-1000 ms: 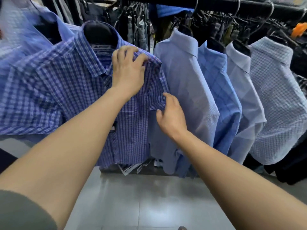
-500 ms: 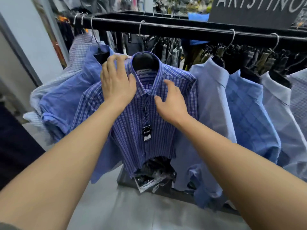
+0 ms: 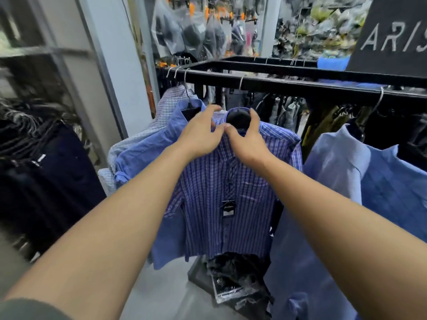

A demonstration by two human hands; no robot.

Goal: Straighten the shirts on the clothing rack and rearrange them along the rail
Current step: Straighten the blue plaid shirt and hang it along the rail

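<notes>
A blue and purple checked shirt [image 3: 221,195] hangs facing me from the black rail [image 3: 300,87], a black tag dangling at its front. My left hand [image 3: 201,135] grips the left side of its collar, fingers curled over the fabric. My right hand [image 3: 247,139] pinches the right side of the collar next to the black hanger neck [image 3: 239,118]. To its left hang a plain blue shirt [image 3: 147,151] and a pale checked shirt [image 3: 171,100]. On the right hang a light blue shirt [image 3: 335,162] and a mid-blue one [image 3: 397,190].
A dark rack of black garments [image 3: 46,172] stands at the left. A black sign with white letters [image 3: 392,35] sits on the rack's top right. Crumpled plastic packaging [image 3: 233,278] lies on the rack base under the checked shirt. Grey floor lies below.
Both hands have moved up from the checked shirt's shoulders and chest to its collar. The view has swung left, and the shirt now faces me squarely.
</notes>
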